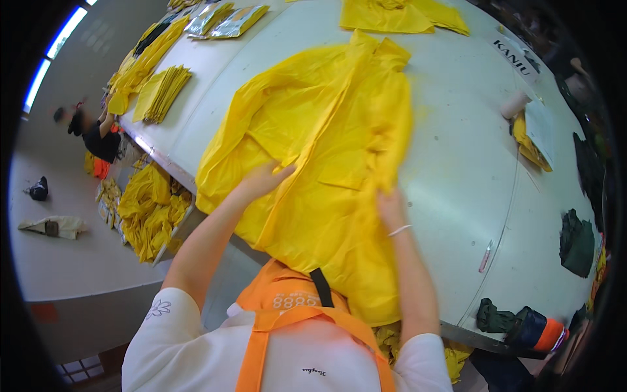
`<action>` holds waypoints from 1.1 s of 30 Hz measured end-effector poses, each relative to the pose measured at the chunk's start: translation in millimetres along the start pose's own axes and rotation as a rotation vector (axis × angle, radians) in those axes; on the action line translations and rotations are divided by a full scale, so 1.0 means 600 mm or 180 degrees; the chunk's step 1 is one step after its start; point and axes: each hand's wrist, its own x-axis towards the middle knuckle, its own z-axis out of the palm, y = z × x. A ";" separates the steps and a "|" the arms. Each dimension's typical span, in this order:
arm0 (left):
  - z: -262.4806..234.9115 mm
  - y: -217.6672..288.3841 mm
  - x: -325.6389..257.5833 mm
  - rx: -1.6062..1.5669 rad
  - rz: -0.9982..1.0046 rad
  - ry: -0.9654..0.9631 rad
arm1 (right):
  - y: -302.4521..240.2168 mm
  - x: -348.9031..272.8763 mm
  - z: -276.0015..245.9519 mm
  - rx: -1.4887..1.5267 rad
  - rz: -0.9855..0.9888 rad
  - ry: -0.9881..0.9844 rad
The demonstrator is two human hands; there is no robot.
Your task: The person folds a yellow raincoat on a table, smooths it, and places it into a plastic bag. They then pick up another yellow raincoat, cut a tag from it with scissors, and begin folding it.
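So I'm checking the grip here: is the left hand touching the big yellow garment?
Touching. The head view shows the left hand lying flat on the yellow garment, fingers pressed against its fabric with no gap.

Garment: yellow raincoat [326,150] spread on white table [457,163].
Left hand [261,179]: flat on raincoat.
Right hand [390,208]: gripping folded edge.

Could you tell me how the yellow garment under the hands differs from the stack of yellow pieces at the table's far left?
The yellow garment lies opened out and rumpled, hanging over the near edge; the stack is folded flat and neat. The garment is far larger. The left hand and right hand touch the garment; nothing touches the stack. Both are yellow and lie on the white table.
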 end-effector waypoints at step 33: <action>-0.153 -0.160 -0.504 -0.0642 0.4976 -0.0910 | 0.022 -0.584 0.384 -0.2678 -0.1645 0.0797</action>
